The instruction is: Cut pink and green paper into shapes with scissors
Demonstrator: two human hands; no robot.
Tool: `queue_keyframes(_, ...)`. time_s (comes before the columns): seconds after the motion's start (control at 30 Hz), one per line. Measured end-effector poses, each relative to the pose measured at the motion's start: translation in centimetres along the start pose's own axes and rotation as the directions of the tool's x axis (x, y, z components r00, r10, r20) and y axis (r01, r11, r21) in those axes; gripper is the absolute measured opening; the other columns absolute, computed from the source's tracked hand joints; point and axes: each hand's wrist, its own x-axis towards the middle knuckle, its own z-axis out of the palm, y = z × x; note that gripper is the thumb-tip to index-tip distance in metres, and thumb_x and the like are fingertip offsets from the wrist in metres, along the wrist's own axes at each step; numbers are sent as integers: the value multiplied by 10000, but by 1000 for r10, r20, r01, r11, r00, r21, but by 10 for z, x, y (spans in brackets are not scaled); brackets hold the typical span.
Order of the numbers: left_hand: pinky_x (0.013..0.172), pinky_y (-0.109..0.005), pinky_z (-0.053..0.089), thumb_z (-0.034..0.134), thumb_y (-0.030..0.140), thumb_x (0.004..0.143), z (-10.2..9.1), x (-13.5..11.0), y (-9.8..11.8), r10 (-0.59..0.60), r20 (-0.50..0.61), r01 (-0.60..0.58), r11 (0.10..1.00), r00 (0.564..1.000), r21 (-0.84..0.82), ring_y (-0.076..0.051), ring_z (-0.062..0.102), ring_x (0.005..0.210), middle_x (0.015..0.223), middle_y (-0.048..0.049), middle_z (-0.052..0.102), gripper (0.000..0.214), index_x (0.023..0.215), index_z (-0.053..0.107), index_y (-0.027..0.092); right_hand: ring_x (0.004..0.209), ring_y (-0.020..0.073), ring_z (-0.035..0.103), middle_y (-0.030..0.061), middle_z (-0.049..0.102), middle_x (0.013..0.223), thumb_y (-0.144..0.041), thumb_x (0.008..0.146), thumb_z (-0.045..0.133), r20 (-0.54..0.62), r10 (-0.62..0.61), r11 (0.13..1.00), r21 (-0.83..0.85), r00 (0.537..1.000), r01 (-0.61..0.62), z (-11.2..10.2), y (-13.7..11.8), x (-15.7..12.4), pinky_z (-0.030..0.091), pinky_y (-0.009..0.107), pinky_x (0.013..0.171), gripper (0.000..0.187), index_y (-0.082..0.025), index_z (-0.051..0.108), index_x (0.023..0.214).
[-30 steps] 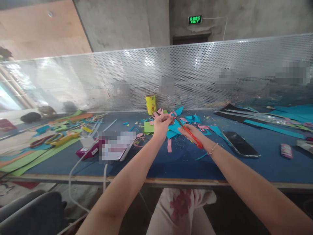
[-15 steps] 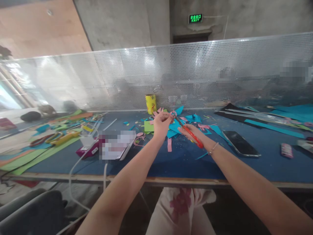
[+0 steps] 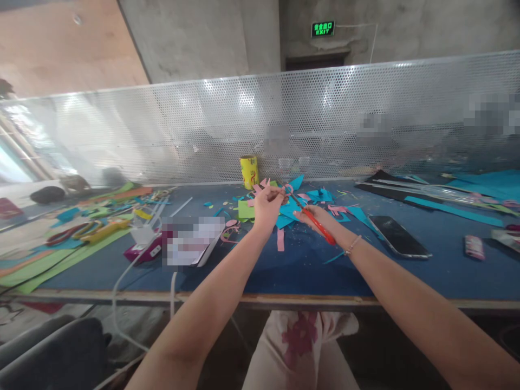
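Observation:
My right hand (image 3: 311, 216) is closed on a pair of red-handled scissors (image 3: 323, 228), whose blades point up and left toward my other hand. Between the fingertips of my left hand (image 3: 268, 207) is a small pink piece of paper (image 3: 288, 188), partly hidden by the fingers. The blade tips are close to this piece; whether they touch it I cannot tell. Under and around both hands lie blue paper scraps (image 3: 286, 218), green paper (image 3: 245, 210) and pink cuttings. A pink strip (image 3: 280, 240) lies just below my hands.
A yellow roll (image 3: 249, 172) stands near the perforated metal screen (image 3: 182, 135). On the right are a black phone (image 3: 398, 236) and a small pink-and-white item (image 3: 474, 247). To the left sit a purple power strip (image 3: 148, 250), a blurred flat object and coloured paper sheets (image 3: 81, 260).
The view has shifted slightly. Both hands keep nearly the same place, with the scissors still by the pink paper; the blades' angle has changed little.

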Motion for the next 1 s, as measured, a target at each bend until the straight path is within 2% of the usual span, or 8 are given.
queue_keyframes(0.3, 567, -225, 450, 588, 137, 608, -2, 3, 1, 61, -3, -60, 994, 998, 87, -87, 543, 547, 583, 13, 590, 65, 667, 600, 163, 451, 81, 339, -46, 351, 515, -537, 665, 532, 16, 2, 1000, 29, 1000, -3, 2, 4, 1, 261, 236, 434, 373, -200, 383, 609)
queue_keyframes(0.7, 607, -252, 500, 642, 239, 626, 2, -1, 4, 8, -8, -8, 1000, 1000, 6, -105, 589, 584, 628, -6, 624, 117, 696, 600, 155, 417, 70, 311, -54, 329, 477, -522, 656, 548, 49, -26, 979, 203, 998, 15, 3, -2, -3, 257, 243, 411, 381, -198, 362, 580)
queue_keyframes(1.0, 617, -257, 500, 650, 227, 624, 1, 0, 4, 12, -16, -12, 1000, 1000, 14, -103, 592, 584, 625, -6, 627, 108, 692, 607, 155, 407, 62, 301, -55, 325, 468, -554, 670, 517, 76, -39, 987, 156, 996, 26, 0, -5, -6, 239, 238, 405, 407, -194, 359, 565)
